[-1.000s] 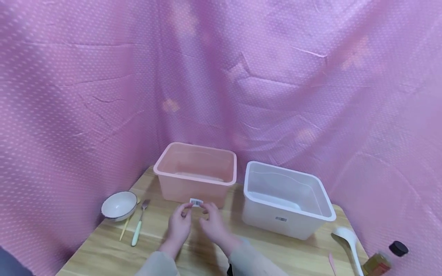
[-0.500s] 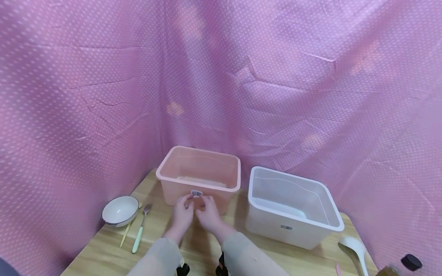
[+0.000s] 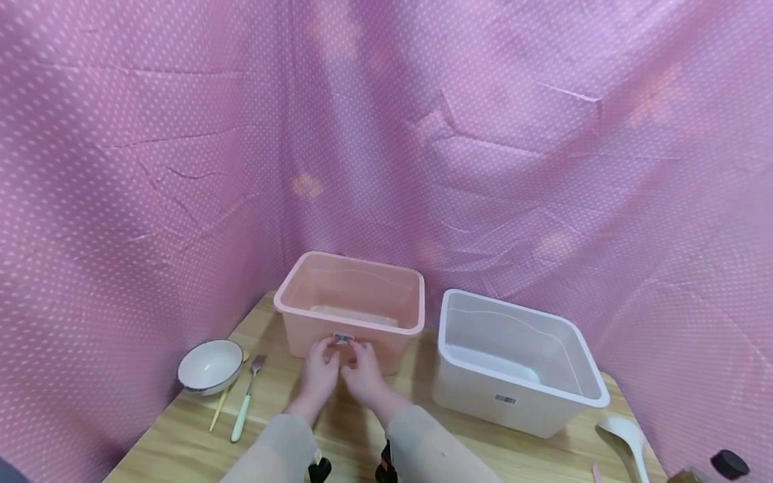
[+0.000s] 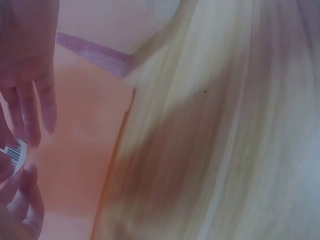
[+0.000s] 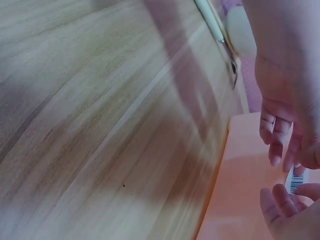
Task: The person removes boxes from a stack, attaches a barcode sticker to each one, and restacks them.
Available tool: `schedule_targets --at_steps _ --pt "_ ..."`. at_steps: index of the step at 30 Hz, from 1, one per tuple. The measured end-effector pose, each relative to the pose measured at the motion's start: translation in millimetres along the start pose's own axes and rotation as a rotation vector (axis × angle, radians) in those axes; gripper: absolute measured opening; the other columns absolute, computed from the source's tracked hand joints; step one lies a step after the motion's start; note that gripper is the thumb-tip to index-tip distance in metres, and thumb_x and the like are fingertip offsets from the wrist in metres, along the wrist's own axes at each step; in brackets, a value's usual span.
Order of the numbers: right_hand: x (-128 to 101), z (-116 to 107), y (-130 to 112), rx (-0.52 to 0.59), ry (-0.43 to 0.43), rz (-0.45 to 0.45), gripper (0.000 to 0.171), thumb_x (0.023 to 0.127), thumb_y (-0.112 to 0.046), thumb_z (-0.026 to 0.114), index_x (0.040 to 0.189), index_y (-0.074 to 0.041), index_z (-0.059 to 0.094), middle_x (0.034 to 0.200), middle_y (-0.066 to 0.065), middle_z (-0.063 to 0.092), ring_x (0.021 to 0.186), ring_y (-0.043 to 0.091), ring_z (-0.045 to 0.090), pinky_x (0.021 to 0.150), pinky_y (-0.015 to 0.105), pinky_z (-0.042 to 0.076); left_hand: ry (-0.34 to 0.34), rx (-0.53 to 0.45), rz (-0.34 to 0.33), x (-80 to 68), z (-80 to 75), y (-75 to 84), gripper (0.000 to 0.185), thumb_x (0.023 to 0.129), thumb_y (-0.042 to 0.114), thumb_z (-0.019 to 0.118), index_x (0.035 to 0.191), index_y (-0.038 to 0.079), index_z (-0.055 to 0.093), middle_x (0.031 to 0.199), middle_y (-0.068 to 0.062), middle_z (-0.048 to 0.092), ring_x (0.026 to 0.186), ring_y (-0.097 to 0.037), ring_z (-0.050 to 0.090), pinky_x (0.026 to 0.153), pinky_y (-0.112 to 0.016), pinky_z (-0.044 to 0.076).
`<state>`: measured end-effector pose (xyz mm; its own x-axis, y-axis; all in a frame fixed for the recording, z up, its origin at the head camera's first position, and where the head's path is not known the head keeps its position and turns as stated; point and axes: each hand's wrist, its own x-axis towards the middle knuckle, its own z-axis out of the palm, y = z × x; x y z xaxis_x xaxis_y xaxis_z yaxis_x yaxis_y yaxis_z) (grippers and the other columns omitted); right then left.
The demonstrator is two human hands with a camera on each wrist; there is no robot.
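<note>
In the head view my left hand [image 3: 319, 377] and right hand [image 3: 367, 382] meet at the front wall of the pink bin [image 3: 302, 332]. Between them is a small white barcode sticker [image 3: 343, 337], its two ends pinched by thumb and fingers of each hand. The left wrist view shows the sticker [image 4: 19, 152] slightly bowed, close against the pink wall. Fingertips cover part of the sticker [image 5: 296, 183] in the right wrist view, and the other fingers of both hands spread loosely nearby.
A white bin [image 3: 471, 396] with its own barcode stands to the right. At left are a bowl [image 3: 210, 365], a fork [image 3: 244, 402] and a thin yellow utensil [image 3: 219, 410]. A white ladle [image 3: 629, 436], pink utensil [image 3: 596, 473] and black-capped bottle [image 3: 729, 464] lie far right.
Both hands have carried the sticker forward and up, from low in front of the pink bin to higher on its wall. In the last half second they hardly move. The head view shifted slightly.
</note>
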<state>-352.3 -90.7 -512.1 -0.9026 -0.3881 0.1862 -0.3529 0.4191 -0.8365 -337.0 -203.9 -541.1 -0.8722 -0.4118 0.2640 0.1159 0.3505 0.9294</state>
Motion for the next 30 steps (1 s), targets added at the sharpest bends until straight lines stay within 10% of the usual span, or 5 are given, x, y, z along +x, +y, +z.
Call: schedule_targets --at_steps 16,24,30 --pt "-3 -3 -6 -0.255 0.014 0.003 0.057 0.086 -0.005 0.068 0.141 -0.004 0.052 0.135 0.021 0.047 0.114 0.032 0.055 0.095 0.044 0.048 -0.059 -0.086 -0.068 1.7 -1.8 0.4 0.036 0.093 -0.004 0.056 0.129 -0.003 0.058 0.115 -0.021 0.06 0.095 -0.03 0.062 0.072 -0.034 0.055" --pt "4 -7 1 0.134 -0.03 0.0 0.052 0.083 0.006 0.065 0.133 0.001 0.053 0.106 0.016 0.062 0.084 0.021 0.059 0.071 0.032 0.052 -0.109 -0.202 -0.073 5.5 -4.4 7.0 0.035 0.09 -0.006 0.057 0.125 -0.008 0.054 0.09 -0.017 0.061 0.076 -0.021 0.057 0.066 -0.032 0.051" --pt "1 -11 -1 0.151 -0.15 0.034 0.058 0.084 0.006 0.063 0.14 0.001 0.047 0.104 0.014 0.063 0.083 0.019 0.056 0.07 0.029 0.047 -0.21 -0.139 -0.133 5.2 -4.7 8.3 0.046 0.09 -0.005 0.057 0.133 -0.011 0.042 0.076 -0.008 0.056 0.065 -0.017 0.052 0.061 -0.03 0.046"
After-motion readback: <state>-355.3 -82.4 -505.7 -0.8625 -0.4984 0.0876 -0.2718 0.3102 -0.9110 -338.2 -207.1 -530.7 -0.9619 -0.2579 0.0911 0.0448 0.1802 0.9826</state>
